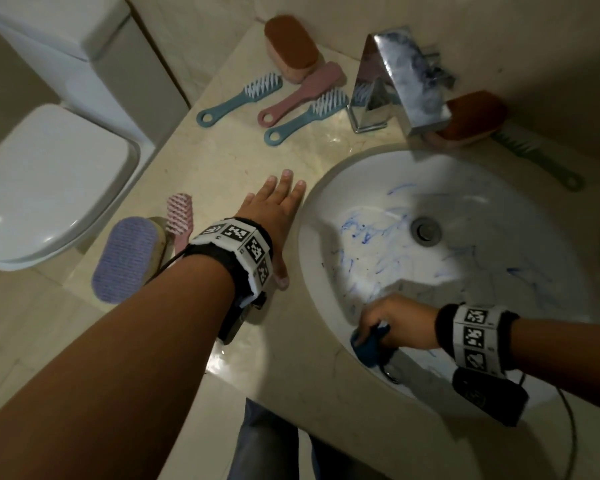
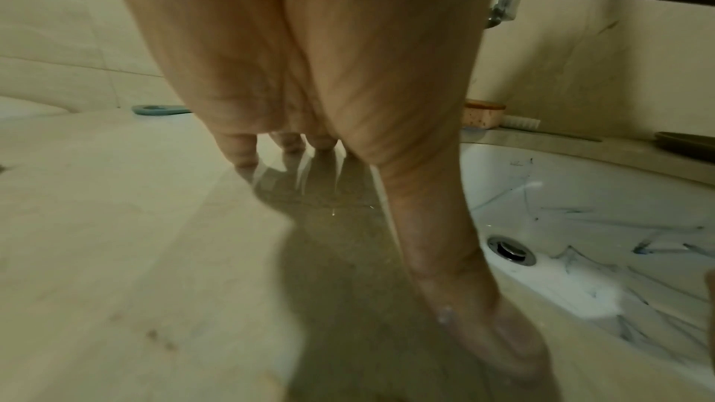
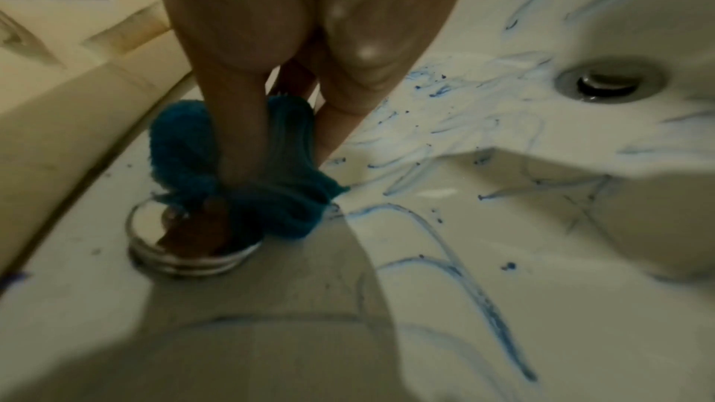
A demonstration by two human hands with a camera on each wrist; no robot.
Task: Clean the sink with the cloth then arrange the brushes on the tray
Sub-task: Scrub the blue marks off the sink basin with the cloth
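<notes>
My right hand grips a bunched blue cloth and presses it on the near wall of the white sink, which is streaked with blue marks. In the right wrist view the cloth sits against a chrome overflow ring. My left hand lies flat on the beige counter, left of the sink rim, fingers straight and holding nothing. Two teal brushes and a pink brush lie at the back of the counter. No tray shows in any view.
An orange-topped scrub brush stands by the wall; another and a green brush lie behind the chrome tap. A purple scrub brush and a pink brush sit near the counter's left edge, by the toilet.
</notes>
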